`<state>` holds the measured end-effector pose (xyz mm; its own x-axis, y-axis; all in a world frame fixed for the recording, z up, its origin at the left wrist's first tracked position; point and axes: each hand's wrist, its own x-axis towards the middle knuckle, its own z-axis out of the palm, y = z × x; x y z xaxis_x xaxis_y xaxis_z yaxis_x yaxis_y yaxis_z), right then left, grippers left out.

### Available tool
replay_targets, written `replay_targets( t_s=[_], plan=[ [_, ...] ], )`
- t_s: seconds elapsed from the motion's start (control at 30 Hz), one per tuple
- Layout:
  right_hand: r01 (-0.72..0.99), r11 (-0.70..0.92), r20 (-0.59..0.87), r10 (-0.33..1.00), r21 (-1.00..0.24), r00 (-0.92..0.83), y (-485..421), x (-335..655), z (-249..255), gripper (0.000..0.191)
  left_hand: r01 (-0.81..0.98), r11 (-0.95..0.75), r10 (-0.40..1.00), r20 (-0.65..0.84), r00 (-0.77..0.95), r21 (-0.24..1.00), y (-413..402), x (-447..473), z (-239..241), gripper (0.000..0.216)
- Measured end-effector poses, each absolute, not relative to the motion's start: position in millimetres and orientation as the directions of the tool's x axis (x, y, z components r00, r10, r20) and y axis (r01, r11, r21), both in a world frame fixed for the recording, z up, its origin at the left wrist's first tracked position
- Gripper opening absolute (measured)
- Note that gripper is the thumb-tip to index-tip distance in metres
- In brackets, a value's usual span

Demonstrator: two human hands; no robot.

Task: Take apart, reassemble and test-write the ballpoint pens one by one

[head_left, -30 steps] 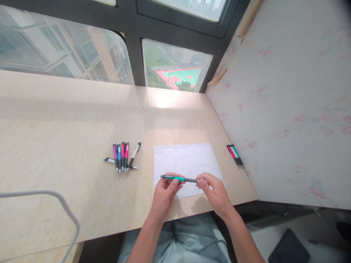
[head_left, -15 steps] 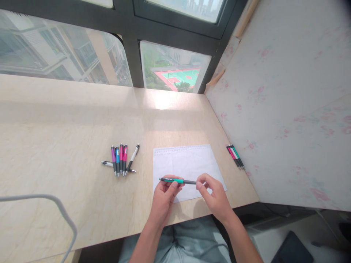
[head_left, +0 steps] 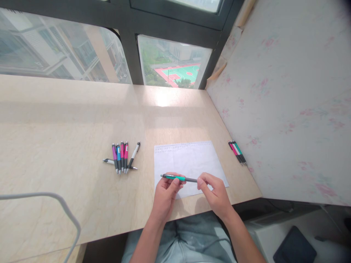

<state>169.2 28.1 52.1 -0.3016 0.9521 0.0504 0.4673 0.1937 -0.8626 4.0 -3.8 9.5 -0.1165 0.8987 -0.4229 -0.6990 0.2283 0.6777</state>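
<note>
A green and black pen (head_left: pixel 178 178) lies level between my two hands, just above the near edge of a white sheet of paper (head_left: pixel 189 160). My left hand (head_left: pixel 166 195) pinches its green barrel between thumb and fingers. My right hand (head_left: pixel 215 195) closes its fingertips on the pen's dark end. Both hands hover over the beige desk (head_left: pixel 68 120) close to its front edge.
Several pens (head_left: pixel 122 156) in purple, blue, pink and white lie in a loose cluster left of the paper. A smaller bunch of pens (head_left: pixel 237 152) rests by the flowered wall panel (head_left: pixel 287 98) on the right. A white wire loop (head_left: pixel 55 204) sits at the front left. Windows run along the back.
The hands and the pen stay almost as they were; only the view has shifted slightly.
</note>
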Motion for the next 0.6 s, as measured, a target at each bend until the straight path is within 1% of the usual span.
replay_targets(
  t_s=[0.1,0.2,0.27,0.4,0.5,0.6],
  plan=[
    [0.489,0.145,0.007,0.962,-0.860,-0.274,27,169,46,0.046,-0.684,0.217,0.912,-0.394,-0.113,0.697,-4,4,11,0.022],
    [0.498,0.101,-0.042,0.962,-0.862,-0.269,28,169,43,0.051,-0.677,0.213,0.908,-0.398,-0.129,0.705,-4,4,12,0.022],
    [0.482,0.103,-0.042,0.959,-0.870,-0.279,29,169,44,0.049,-0.676,0.215,0.907,-0.401,-0.130,0.705,-4,5,12,0.022],
    [0.454,0.139,0.006,0.960,-0.880,-0.281,30,169,47,0.035,-0.661,0.206,0.914,-0.383,-0.133,0.722,-4,5,11,0.022],
    [0.500,0.176,0.037,0.960,-0.848,-0.276,30,169,43,0.035,-0.636,0.200,0.924,-0.359,-0.130,0.745,-4,5,10,0.020],
    [0.552,0.218,0.062,0.956,-0.805,-0.287,28,168,37,0.037,-0.639,0.201,0.920,-0.366,-0.137,0.743,-4,5,9,0.022]
  ],
)
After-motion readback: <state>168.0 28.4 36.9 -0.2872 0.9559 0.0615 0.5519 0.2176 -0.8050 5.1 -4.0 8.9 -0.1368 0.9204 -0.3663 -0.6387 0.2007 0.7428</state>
